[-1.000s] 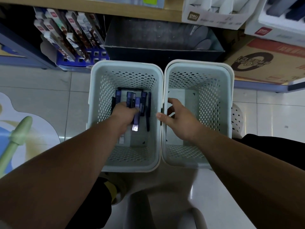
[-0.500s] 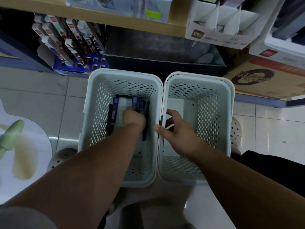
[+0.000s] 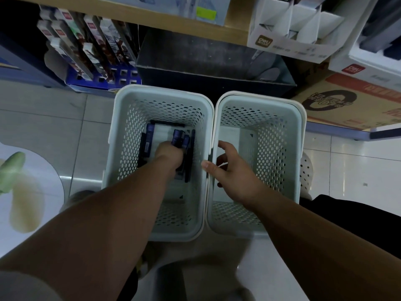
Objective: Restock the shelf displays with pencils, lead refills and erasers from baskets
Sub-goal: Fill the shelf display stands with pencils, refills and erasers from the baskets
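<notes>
Pale left basket (image 3: 160,90) flush against right basket (image 3: 260,99); left hand (image 3: 170,155) fisted round blue packs (image 3: 178,137), right hand (image 3: 234,177) slack beside rims

Bare left forearm (image 3: 112,213), bare right forearm (image 3: 303,227), grey sleeve hem (image 3: 23,287) at left, black garment (image 3: 351,216) at right

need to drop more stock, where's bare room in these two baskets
The right basket is free: its floor lies bare between its walls, with only the right hand over its left rim. The left basket is crowded in its far half, where the left hand grips dark blue packs; a bare strip lies by its near wall.
</notes>
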Action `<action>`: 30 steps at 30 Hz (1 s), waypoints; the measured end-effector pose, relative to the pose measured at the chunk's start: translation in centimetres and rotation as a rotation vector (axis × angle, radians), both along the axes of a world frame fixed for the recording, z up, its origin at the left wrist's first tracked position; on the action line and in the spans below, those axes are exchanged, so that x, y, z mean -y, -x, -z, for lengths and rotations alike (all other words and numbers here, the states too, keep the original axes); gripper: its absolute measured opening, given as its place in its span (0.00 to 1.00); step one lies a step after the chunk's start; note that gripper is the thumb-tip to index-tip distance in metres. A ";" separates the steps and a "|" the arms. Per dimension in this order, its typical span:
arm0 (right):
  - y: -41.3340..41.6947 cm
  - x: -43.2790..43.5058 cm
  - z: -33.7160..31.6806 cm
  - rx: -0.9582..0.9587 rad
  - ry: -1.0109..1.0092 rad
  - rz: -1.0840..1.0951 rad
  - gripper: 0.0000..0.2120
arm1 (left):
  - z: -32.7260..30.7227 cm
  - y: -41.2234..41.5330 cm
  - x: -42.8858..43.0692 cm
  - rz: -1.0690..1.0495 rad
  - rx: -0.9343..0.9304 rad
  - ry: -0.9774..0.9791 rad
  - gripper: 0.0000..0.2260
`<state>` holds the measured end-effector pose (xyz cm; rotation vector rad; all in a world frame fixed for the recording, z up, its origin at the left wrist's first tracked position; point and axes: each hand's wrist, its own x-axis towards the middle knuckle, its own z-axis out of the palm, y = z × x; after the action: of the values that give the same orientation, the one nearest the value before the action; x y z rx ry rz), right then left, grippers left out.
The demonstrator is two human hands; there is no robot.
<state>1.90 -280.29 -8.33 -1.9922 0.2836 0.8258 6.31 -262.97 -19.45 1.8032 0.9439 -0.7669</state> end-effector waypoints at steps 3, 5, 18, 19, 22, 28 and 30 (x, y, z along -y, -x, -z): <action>0.1 -0.1 0.1 0.000 0.000 0.014 0.37 | -0.2 0.1 0.0 0.017 0.006 -0.013 0.07; 0.1 -0.1 0.1 -0.005 0.000 0.018 0.36 | -0.2 0.2 -0.1 0.019 0.033 -0.013 0.07; 0.2 -0.3 -0.1 -0.015 0.012 0.014 0.36 | -1.3 0.8 0.6 -0.123 0.044 0.181 0.17; 0.2 -0.3 -0.2 -0.015 0.014 0.012 0.36 | -1.2 0.8 0.6 -0.129 0.039 0.187 0.18; 0.1 -0.3 -0.2 -0.013 0.017 0.006 0.36 | -1.0 1.0 0.4 -0.145 0.015 0.235 0.20; 0.2 -0.3 -0.2 -0.005 0.023 -0.001 0.37 | -1.6 1.1 0.8 -0.174 0.013 0.294 0.19; 0.1 -0.4 -0.2 -0.005 0.022 -0.002 0.37 | -1.7 1.0 0.9 -0.171 0.011 0.293 0.19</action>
<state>1.76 -279.93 -8.15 -2.0109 0.2952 0.8325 5.29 -263.88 -17.74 1.4526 0.9139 -0.7447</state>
